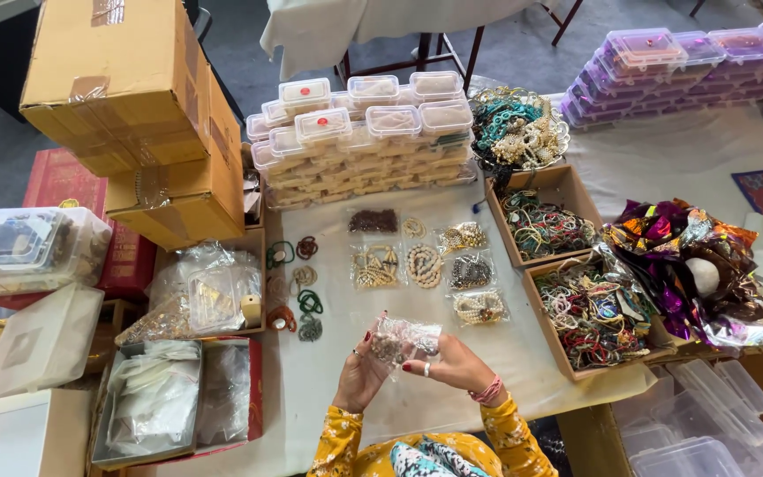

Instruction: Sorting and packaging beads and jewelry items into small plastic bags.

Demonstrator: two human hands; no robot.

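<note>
— What's in the hands?

— A small clear plastic pouch (402, 339) with beaded jewellery inside, held up just above the near edge of the white-covered table (487, 353). The left hand (359, 375) pinches its lower left corner, and the right hand (452, 362) grips the right edge, fingers closed on the film.

— How would it handle?

— Light, I'd judge, and limp. The film looks thin, crinkly and slick, so the beads would slump to the bottom. The edges or the top seam seem the safest hold, because squeezing the middle presses on the beads.

— And around it?

— Just beyond lie more packets of bead bracelets (424, 263) in rows, with loose bangles (298, 283) to their left. Further back stands a stack of clear lidded boxes (368, 146). To the right, two cardboard trays of mixed bangles (589, 309) sit touching, with crumpled metallic foil wrap (682, 256) beside them. Brown cartons (130, 97) are piled at far left.
</note>
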